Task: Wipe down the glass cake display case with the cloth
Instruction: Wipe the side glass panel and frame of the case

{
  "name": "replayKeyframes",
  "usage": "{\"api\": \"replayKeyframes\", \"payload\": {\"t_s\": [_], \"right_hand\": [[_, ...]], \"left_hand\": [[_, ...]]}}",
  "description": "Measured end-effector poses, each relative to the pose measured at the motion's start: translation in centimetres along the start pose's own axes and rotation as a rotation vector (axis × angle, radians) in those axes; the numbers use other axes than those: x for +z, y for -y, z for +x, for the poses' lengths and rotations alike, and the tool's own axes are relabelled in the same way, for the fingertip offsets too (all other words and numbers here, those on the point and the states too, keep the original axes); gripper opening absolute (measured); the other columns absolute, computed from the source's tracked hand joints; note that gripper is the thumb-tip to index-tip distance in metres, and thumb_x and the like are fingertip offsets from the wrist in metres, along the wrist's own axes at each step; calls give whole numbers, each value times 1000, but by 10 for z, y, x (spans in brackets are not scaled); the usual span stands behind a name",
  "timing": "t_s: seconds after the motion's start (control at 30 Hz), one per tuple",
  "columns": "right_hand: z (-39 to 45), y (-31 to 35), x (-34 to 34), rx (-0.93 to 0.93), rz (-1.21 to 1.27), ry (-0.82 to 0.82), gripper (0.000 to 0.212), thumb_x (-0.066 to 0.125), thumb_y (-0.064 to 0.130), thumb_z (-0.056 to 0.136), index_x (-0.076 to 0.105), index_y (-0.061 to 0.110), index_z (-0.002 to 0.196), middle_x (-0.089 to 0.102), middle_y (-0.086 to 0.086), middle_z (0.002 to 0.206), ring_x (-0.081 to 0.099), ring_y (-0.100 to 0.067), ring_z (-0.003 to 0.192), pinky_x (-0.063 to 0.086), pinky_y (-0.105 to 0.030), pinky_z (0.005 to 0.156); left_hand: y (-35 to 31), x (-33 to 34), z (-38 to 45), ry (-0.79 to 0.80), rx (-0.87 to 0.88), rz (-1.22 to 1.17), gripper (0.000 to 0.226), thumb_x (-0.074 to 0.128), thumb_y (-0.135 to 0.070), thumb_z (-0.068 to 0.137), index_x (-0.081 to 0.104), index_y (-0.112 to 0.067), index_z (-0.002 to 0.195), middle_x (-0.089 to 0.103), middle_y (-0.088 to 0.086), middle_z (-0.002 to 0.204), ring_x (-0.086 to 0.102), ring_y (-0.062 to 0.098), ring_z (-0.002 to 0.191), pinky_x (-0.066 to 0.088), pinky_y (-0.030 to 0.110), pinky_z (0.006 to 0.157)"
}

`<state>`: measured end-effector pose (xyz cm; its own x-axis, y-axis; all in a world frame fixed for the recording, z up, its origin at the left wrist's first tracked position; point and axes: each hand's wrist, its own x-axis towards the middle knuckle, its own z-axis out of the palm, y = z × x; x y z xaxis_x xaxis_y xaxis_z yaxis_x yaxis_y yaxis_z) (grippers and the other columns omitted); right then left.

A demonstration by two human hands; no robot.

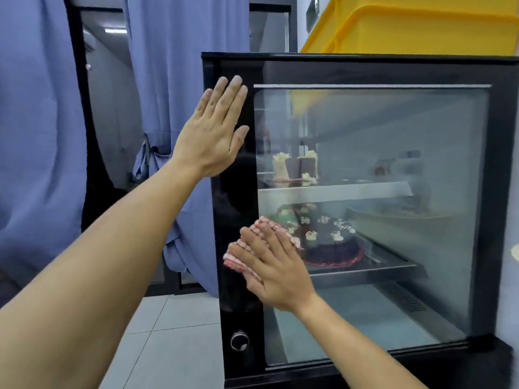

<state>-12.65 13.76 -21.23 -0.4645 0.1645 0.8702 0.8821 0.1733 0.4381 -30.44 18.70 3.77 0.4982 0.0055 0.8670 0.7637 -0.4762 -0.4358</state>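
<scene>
A black-framed glass cake display case [502, 192] fills the right half of the view. My left hand [216, 130] lies flat with straight fingers against the case's upper left frame. Lower down, my right hand [273, 265] presses a red-and-white checked cloth [238, 259] with straight fingers onto the glass at its left edge. Behind the glass a dark round cake [331, 242] with white decorations sits on the lower shelf, and cake slices [295, 167] stand on the upper shelf.
Blue curtains [42, 136] hang to the left of the case. Yellow plastic crates [407, 26] are behind and above it. A round knob [239, 340] sits on the lower left frame. Light floor tiles [168, 332] show below.
</scene>
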Motion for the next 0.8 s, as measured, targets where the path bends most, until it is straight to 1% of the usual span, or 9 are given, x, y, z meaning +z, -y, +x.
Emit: {"api": "replayKeyframes", "payload": {"t_s": [0.07, 0.13, 0.2, 0.27, 0.37, 0.47, 0.53, 0.67, 0.8], "right_hand": [[13, -38, -8, 164, -60, -77, 68, 64, 35, 96, 39, 30, 160, 29, -7, 170, 20, -38, 158, 22, -58, 126], [65, -61, -17, 489, -103, -203, 65, 52, 37, 103, 30, 25, 163, 22, -12, 171, 15, -43, 159, 18, -61, 127], [118, -47, -18, 642, -83, -223, 63, 40, 38, 106, 26, 20, 165, 16, -15, 173, 8, -44, 159, 12, -60, 128], [137, -11, -7, 500, -23, -197, 64, 40, 37, 106, 27, 16, 165, 14, -16, 172, 4, -43, 159, 8, -58, 129], [101, 29, 12, 238, 45, -124, 62, 54, 31, 102, 40, 14, 160, 24, -16, 170, 9, -40, 160, 9, -55, 130], [63, 16, 6, 38, 22, -58, 59, 55, 34, 102, 44, 19, 158, 31, -11, 168, 20, -38, 158, 18, -56, 128], [73, -8, -2, 57, -1, -80, 61, 52, 35, 101, 42, 20, 159, 31, -11, 168, 20, -37, 158, 22, -57, 127], [127, -4, -6, 401, -2, -155, 61, 44, 36, 105, 35, 17, 162, 22, -13, 171, 12, -41, 159, 14, -57, 129], [84, 38, 12, 160, 67, -88, 58, 51, 31, 103, 42, 15, 159, 27, -14, 169, 16, -40, 159, 13, -55, 129]], "left_hand": [[2, -1, -1, 17, 31, 20, 65, 22, -40, 112, 7, -7, 167, 2, 10, 175, -1, 27, 162, 0, 43, 132], [2, -2, -1, 17, 28, 27, 64, 21, -39, 113, 7, -7, 167, 2, 9, 175, -1, 27, 162, 1, 43, 132], [3, -4, 1, 30, 27, 4, 63, 21, -38, 113, 8, -9, 167, 2, 7, 176, -2, 25, 162, 0, 42, 132], [7, -7, 1, 50, 41, 2, 63, 21, -37, 112, 7, -10, 167, 2, 6, 176, -2, 23, 162, 0, 41, 132], [12, -11, 1, 82, 75, 36, 62, 19, -37, 113, 7, -10, 167, 2, 6, 176, -1, 23, 162, 1, 40, 132], [8, -13, 1, 88, 51, 31, 62, 20, -36, 113, 7, -9, 167, 2, 6, 176, -1, 23, 162, 0, 39, 132], [5, -14, 1, 91, 40, 16, 62, 21, -36, 113, 7, -10, 167, 1, 6, 176, -2, 23, 162, 0, 39, 132], [6, -12, 1, 76, 36, 2, 62, 21, -35, 112, 8, -10, 167, 2, 5, 176, -1, 22, 162, 2, 40, 132], [-2, -8, 0, 33, -12, -13, 62, 22, -32, 110, 10, -9, 166, 6, 7, 175, 3, 25, 162, 1, 40, 132]]}}
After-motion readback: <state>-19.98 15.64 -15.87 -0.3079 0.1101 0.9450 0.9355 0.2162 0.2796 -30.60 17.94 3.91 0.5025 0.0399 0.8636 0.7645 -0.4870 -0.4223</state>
